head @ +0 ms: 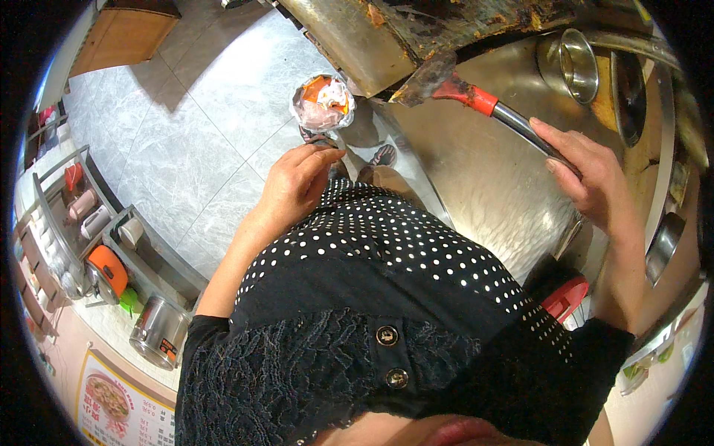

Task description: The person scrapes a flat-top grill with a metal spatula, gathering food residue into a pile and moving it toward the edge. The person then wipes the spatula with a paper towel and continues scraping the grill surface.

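Note:
My right hand [585, 173] grips the dark tube handle of a scraper [471, 97] with a red neck. Its wide, grimy metal blade [424, 78] overlaps the near corner of a griddle [440, 28] crusted with burnt residue; I cannot tell whether they touch. Loosely bent, my left hand [298, 175] hovers in front of the black apron with white dots [385, 223]. Nothing shows in it, but its palm is hidden. Beneath the scraper spreads a stained stainless-steel worktop [474, 161].
A lined waste bin [323, 103] holding rubbish stands on the tiled floor beside my feet. Beyond my right hand are a steel pot [577, 67] and a dark round pan [629, 100]. At left, a counter carries cups, an orange-lidded container [107, 266] and a steel canister [160, 331].

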